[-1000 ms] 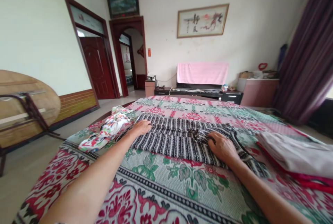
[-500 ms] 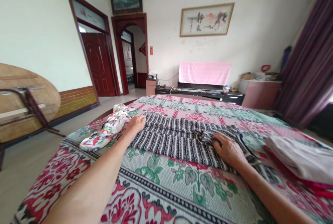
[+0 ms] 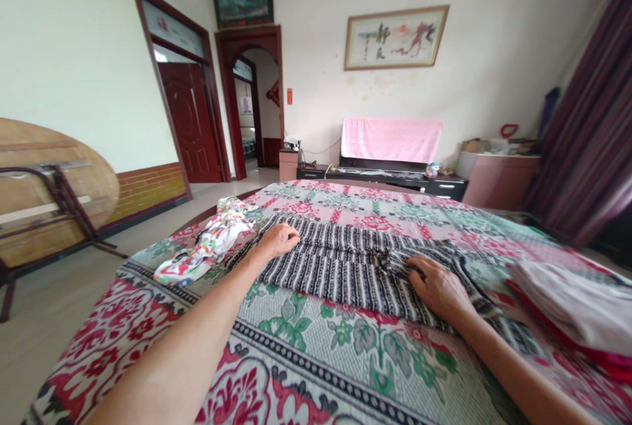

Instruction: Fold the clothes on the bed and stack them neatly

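A black-and-white striped knitted garment (image 3: 336, 274) lies stretched across the bed in front of me, with a bunched dark patch near its middle right. My left hand (image 3: 279, 241) is on its left part, fingers curled in a pinch on the knit; the fingertips are partly hidden. Toward the other end, my right hand (image 3: 439, 287) rests with bent fingers and thumb gathered on the fabric beside the bunched patch. A narrower striped part trails out past my right wrist.
A crumpled white floral cloth (image 3: 212, 244) lies left of the garment. To the right sits a folded pile of light grey cloth (image 3: 577, 303) over red cloth. The patterned bedspread (image 3: 276, 372) covers the bed. Beyond stand a low black cabinet (image 3: 447, 187) and a pink-draped screen (image 3: 392, 139).
My left hand has moved right along the garment, and striped fabric now shows to the left of it. My right hand stays in place on the knit. The view has shifted slightly.
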A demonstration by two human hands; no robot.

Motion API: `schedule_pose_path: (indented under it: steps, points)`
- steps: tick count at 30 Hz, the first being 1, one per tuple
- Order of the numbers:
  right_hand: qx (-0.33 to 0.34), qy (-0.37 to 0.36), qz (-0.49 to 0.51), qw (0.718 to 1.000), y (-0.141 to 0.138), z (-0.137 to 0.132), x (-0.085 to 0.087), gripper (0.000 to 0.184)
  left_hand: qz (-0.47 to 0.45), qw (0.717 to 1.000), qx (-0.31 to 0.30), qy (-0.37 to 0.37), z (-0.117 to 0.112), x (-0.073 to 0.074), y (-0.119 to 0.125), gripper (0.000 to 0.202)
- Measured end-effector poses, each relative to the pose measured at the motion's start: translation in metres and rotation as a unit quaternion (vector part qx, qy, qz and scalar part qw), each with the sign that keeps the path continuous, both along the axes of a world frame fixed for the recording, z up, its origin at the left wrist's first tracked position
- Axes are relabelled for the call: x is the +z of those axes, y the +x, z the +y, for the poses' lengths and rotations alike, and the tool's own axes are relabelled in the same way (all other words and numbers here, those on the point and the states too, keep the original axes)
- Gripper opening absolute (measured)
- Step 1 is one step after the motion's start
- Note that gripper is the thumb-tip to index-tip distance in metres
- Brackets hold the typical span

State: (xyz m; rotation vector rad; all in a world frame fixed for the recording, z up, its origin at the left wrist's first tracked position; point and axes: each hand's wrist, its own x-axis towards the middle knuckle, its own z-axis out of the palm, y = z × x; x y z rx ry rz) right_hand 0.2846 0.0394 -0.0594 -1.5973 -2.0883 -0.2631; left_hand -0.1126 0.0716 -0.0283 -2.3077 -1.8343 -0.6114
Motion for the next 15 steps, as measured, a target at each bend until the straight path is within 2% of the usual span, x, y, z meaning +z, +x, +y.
schedule_pose_path:
  steps: [3, 5, 7, 10, 15]
  points:
    - [0.001, 0.000, 0.002, 1.000, 0.000, 0.000, 0.000, 0.034, -0.011, 0.989, 0.145, 0.006, -0.004, 0.012, -0.017, 0.030]
    - [0.002, 0.001, 0.005, 1.000, -0.001, 0.000, 0.000, 0.034, -0.022, 0.968, 0.248, -0.012, -0.008, 0.016, -0.032, 0.033]
    - [0.002, 0.003, 0.009, 1.000, -0.001, 0.000, 0.000, 0.034, -0.034, 0.947, 0.316, -0.047, -0.011, 0.018, -0.044, 0.039]
    - [0.000, 0.000, 0.008, 1.000, -0.001, 0.000, 0.001, 0.034, -0.043, 0.929, 0.357, -0.089, -0.016, 0.017, -0.051, 0.052]
    - [-0.009, -0.014, -0.006, 1.000, -0.001, 0.000, 0.002, 0.036, -0.040, 0.928, 0.351, -0.121, -0.020, 0.018, -0.041, 0.052]
